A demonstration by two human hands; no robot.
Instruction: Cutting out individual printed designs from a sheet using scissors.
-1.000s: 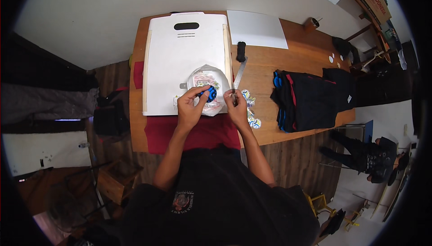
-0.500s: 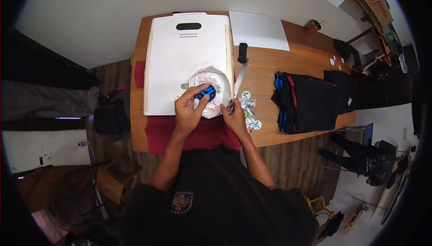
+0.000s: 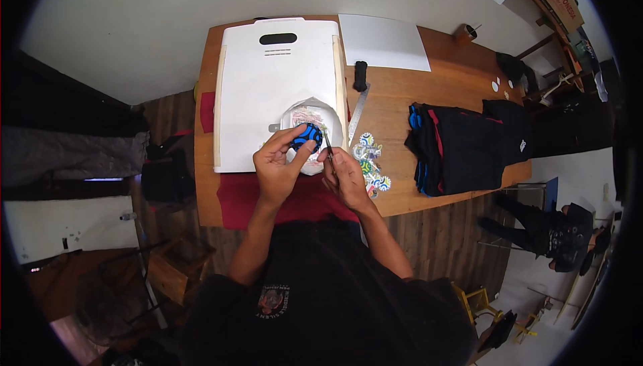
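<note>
A round blue-and-black patterned cutout (image 3: 307,137) is pinched between the thumb and fingers of my left hand (image 3: 275,168). My right hand (image 3: 346,175) is closed around a slim pair of dark scissors (image 3: 327,145), whose blades point up beside the cutout's right edge. Beneath both hands sits a white bowl-like container (image 3: 334,118) with printed scraps inside, partly hidden by my fingers. It rests on the lower right part of a white board (image 3: 278,91). Colourful cutouts (image 3: 366,165) lie in a loose pile just right of my right hand.
Folded black garments (image 3: 462,148) are stacked on the right of the wooden table (image 3: 392,91). A steel ruler (image 3: 360,113), a black bundle (image 3: 360,76) and a white sheet (image 3: 382,41) lie beyond the cutouts. Another person (image 3: 562,235) is at far right.
My right hand has moved slightly up and turned, bringing the scissors up to the cutout's edge. In my left hand, the cutout now shows more of its face.
</note>
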